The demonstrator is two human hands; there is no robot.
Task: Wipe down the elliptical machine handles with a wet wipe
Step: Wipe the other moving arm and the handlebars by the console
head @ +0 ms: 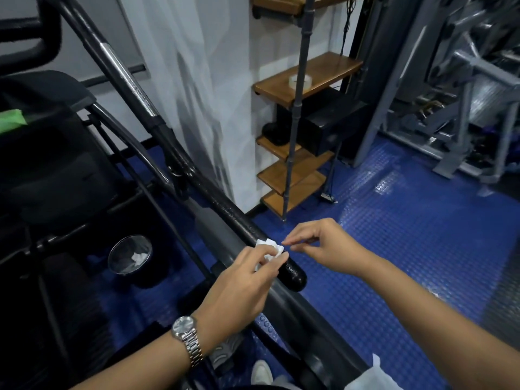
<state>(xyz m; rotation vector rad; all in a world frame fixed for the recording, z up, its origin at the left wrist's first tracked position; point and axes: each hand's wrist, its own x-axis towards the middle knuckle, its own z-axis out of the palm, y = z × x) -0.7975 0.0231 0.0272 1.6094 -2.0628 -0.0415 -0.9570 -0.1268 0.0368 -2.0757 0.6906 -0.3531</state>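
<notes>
Two bare forearms reach in from the near edge, the left wrist wearing a silver watch [184, 327]. The left hand [244, 280] lies palm down over the elliptical's black handle [294, 273], its fingers curled and pinching a crumpled white wet wipe [270, 246] against the bar just short of the handle's rounded end. The right hand [323, 246] hovers just to the right, wrist bent, forefinger and thumb drawn close together at the wipe's right edge; whether they grip its corner cannot be told. The other right fingers are loosely curled. To the left, a black waste bin [149, 277] holding white scraps stands on the blue studded floor [408, 235]. Farther off, a wooden shelf [323, 77] carries a tape roll [299, 80], with a grey gym machine [464, 80] at far right.
</notes>
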